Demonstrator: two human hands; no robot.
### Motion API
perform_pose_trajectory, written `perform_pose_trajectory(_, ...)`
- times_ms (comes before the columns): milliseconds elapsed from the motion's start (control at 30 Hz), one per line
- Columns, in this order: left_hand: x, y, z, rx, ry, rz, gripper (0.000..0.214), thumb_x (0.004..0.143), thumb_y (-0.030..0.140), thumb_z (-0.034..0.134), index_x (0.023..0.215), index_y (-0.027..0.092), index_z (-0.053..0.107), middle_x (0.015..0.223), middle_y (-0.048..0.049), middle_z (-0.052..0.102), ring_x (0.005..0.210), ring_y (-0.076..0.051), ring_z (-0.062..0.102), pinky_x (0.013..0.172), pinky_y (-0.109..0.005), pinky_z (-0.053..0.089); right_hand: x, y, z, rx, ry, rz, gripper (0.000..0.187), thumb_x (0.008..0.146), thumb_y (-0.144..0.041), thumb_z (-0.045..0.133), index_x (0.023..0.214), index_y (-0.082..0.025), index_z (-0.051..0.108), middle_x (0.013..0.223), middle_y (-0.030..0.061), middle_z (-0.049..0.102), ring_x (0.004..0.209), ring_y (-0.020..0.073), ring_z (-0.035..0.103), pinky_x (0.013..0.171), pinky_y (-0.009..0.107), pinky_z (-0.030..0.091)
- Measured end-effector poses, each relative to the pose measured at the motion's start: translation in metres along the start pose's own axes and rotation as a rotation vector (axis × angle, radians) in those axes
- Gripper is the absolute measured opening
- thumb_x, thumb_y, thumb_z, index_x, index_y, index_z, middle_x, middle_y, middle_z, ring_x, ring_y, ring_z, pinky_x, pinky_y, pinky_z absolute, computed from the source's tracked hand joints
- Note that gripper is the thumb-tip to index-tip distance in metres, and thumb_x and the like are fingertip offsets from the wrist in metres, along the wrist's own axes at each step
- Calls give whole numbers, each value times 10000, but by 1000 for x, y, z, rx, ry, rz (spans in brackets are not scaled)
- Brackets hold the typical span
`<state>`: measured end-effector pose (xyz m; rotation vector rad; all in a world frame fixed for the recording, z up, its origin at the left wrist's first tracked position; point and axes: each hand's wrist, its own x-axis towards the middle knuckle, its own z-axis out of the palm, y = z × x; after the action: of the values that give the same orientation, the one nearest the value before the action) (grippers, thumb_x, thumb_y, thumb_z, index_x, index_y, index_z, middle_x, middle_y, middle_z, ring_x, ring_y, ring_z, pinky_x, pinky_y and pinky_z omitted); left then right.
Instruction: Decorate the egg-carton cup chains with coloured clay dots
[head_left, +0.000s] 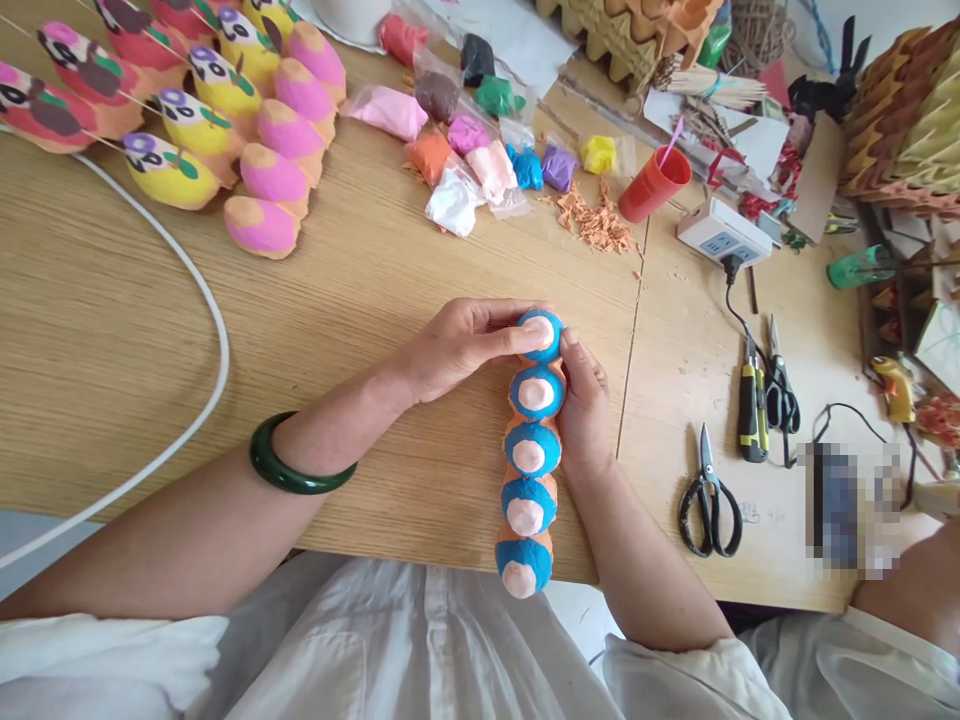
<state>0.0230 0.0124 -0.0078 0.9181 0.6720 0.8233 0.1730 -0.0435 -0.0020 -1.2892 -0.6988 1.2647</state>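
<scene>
A strip of orange egg carton cups (530, 455) points away from me, its near end over the table edge. Blue clay covers much of each cup, with a pale pink clay disc on top. My left hand (457, 345) grips the far end, its thumb pressed on the pink disc of the farthest cup and its fingers partly hidden behind. Along the strip's right side, my right hand (586, 405) holds it near the same end, with the thumb by the farthest cup; its other fingers are mostly hidden.
Bags of coloured clay (454, 195), orange shavings (596, 220) and a red cup (655, 185) lie beyond my hands. Painted carton strips (262, 190) stand far left, near a white cable (217, 330). Scissors (706, 490), a cutter (751, 405) and a power strip (724, 232) are right, beside another person's arm (911, 590).
</scene>
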Motion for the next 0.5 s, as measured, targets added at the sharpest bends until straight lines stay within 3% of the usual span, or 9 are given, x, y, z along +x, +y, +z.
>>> perform_pose_trajectory(267,-2,-4,-1,198,172,113,610,662,451,1021,1166,136,883,1192,-109,859,1168,-327,803,911,-335,671,0,4,0,-19,-30,13,380,910,-608,776,724,-285,702,737,-1,702,782,202,659,744,342,581)
perform_pose_trajectory(500,-2,-3,-2,191,120,134,631,656,367,1018,1213,118,860,1203,-108,855,1153,-299,800,958,-326,659,1,6,0,-19,-49,-28,407,916,-619,780,713,-276,696,742,5,677,803,205,658,763,345,573)
